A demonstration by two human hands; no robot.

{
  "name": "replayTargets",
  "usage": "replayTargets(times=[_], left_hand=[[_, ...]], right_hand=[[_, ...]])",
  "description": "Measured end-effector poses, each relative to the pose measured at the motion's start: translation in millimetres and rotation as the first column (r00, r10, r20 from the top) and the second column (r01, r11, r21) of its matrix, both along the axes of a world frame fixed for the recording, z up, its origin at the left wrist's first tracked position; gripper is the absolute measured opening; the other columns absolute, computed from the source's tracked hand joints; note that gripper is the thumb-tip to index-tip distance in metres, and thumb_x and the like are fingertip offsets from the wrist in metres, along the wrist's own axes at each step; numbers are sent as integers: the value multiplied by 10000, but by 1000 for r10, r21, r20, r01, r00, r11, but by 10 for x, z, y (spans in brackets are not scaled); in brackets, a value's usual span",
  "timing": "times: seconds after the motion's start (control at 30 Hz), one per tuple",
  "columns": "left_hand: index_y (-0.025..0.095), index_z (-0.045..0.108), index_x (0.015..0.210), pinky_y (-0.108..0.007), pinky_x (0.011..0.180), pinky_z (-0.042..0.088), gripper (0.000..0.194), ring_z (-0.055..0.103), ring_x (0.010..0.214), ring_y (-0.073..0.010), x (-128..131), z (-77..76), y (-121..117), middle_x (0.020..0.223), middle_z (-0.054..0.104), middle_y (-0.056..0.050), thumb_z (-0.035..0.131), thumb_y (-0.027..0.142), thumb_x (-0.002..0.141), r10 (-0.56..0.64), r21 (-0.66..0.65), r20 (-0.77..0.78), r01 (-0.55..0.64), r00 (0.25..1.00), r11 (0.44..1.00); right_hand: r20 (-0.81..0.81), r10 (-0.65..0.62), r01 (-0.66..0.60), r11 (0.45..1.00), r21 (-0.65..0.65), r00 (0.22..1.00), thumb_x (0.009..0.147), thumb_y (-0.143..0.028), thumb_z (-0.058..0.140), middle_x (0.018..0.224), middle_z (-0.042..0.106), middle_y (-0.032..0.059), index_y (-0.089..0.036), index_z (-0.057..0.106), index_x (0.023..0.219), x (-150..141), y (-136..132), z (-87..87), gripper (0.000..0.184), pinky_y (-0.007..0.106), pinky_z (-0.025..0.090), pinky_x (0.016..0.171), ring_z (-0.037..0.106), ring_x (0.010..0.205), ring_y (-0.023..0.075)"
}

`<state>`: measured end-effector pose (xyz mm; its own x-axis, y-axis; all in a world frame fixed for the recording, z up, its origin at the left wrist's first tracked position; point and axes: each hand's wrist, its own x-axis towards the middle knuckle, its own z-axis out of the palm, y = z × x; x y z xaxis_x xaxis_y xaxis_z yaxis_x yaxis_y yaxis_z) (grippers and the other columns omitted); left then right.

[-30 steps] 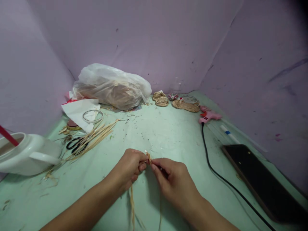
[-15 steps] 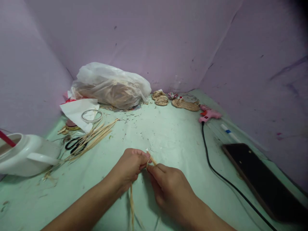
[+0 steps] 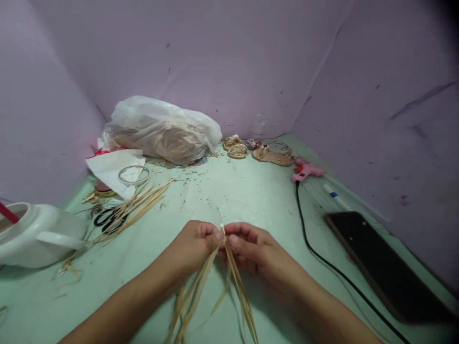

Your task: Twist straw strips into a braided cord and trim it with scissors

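Observation:
My left hand (image 3: 193, 248) and my right hand (image 3: 253, 251) meet low in the middle of the green table (image 3: 236, 191). Both pinch the top end of a small bunch of pale straw strands (image 3: 229, 272). The strands fan out downward toward me, between my forearms, and their lower ends are blurred. Thumbs and forefingers of both hands are closed on the bunch's tip.
At the left stand a white pot (image 3: 36, 236), scissors (image 3: 105, 217), loose straw sticks (image 3: 139, 205), a metal ring (image 3: 134, 175) on white paper and a filled plastic bag (image 3: 163, 131). Woven straw pieces (image 3: 274, 155) lie at the back. A pink glue gun (image 3: 304, 170), its black cord (image 3: 322, 263) and a dark phone (image 3: 380, 265) lie at the right.
The strands, which hung together below my hands, are now spread into a fan. My right hand has risen and its fingers have shifted onto the tip beside my left hand.

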<state>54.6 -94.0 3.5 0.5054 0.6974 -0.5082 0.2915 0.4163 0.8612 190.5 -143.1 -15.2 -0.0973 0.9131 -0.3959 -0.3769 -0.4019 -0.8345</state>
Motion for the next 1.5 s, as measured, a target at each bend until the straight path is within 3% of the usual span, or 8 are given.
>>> replayTargets(times=[0.1,0.27,0.53,0.93,1.03,1.23,1.37,1.5], left_hand=[[158,467,506,-214,480,319,341,438,449,-91,1,-47,-25,467,510,5,564,443,667,-131,39,66,129,989,991],[161,478,533,-220,474,258,316,340,466,-91,-67,-159,-2,460,402,40,543,440,666,-166,151,-80,176,983,973],[124,573,621,-217,485,219,255,299,506,-92,-105,-71,51,512,378,43,447,324,717,-325,252,-260,389,909,886],[177,621,586,-238,473,276,241,476,496,-140,-56,49,-136,512,579,-25,506,336,726,136,567,-495,201,858,799],[177,586,603,-244,454,285,243,483,461,-137,-31,3,-311,530,586,-34,464,295,776,192,730,-508,302,839,613],[147,577,695,-263,428,341,222,503,448,-172,63,-228,-576,547,562,-57,389,31,675,354,797,-537,598,766,-84],[114,595,746,-278,416,385,247,510,468,-187,84,-288,-613,559,566,-70,377,34,660,302,740,-581,645,756,-190],[162,581,682,-280,524,451,171,554,566,-176,7,-68,-592,593,579,-51,429,95,720,272,932,-289,335,918,-141]], right_hand=[[-189,66,-82,994,-78,980,661,-296,677,684,558,4,-151,540,849,-69,-13,-23,274,269,451,593,546,546,99],[12,70,-69,997,-44,998,675,-267,652,511,404,-68,-151,556,789,-80,-28,-23,189,177,236,387,324,420,45],[219,93,-96,995,3,971,686,-220,614,552,544,-6,-138,570,640,-58,-8,-45,103,208,232,426,358,430,51],[189,-205,185,975,119,960,660,-290,653,550,569,-7,-165,525,615,-132,-4,-186,184,226,306,512,453,503,91],[111,-246,236,967,94,963,680,-295,646,526,549,-22,-173,524,644,-161,-19,-208,177,224,299,496,441,482,90],[-167,-238,223,969,-106,957,668,-296,664,431,427,-76,-171,489,639,-166,-47,-174,217,200,195,412,234,379,42],[-211,-207,178,973,-146,955,693,-300,633,395,328,-97,-172,468,622,-120,-24,-150,222,201,124,381,158,369,38],[-150,-205,190,976,-110,967,704,-285,626,474,409,-76,-161,454,613,-106,-18,-123,231,198,103,374,175,369,19]])
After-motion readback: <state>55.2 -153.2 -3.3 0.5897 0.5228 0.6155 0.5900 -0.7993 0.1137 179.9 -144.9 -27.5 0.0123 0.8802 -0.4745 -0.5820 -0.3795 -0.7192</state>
